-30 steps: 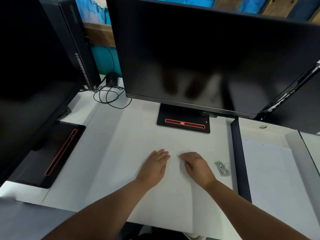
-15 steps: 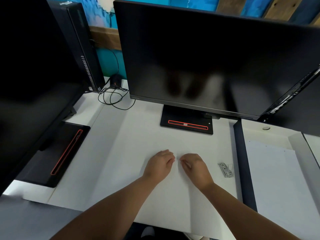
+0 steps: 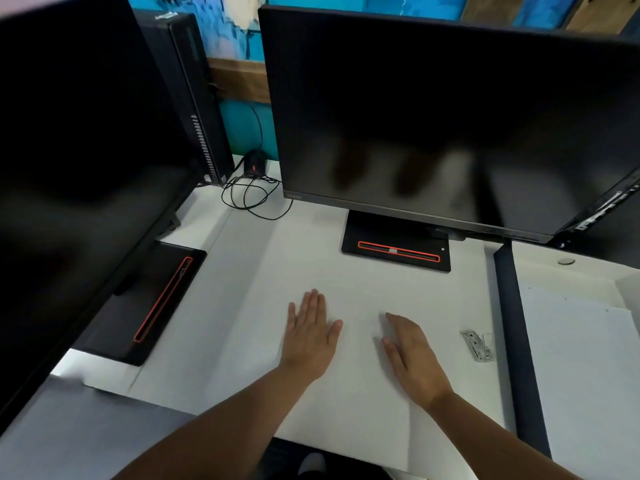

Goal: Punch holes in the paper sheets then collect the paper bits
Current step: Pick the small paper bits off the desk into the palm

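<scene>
The hole punch is a small metal one with a clear part. It lies on the large white sheet close to that sheet's right edge, near the right hand but not touching it. Its long axis runs roughly from the desk's front edge toward the back, with the far end leaning a little left. Which end is the mouth is too small to tell.

The left hand lies palm down on the sheet, fingers straight and close together, pointing toward the back edge and grasping nothing. The right hand rests on the sheet as well, fingers stretched out and relaxed, angled toward the back and slightly left, holding nothing. A strip of bare paper lies between the two hands. Any paper bits there are too small to make out.

The sheet covers the middle of the white desk, from the front edge back to the monitor stand base, which has a red-outlined slot. A dark strip runs front to back just past the sheet's right edge. Beyond it lies a second sheet, long axis front to back, with a few tiny dots near its far edge.

The central monitor is dark, and so is the left monitor, whose base sits at the desk's left edge. At the back left corner stand a black computer tower and a coiled black cable. Behind them is a blue painted wall.
</scene>
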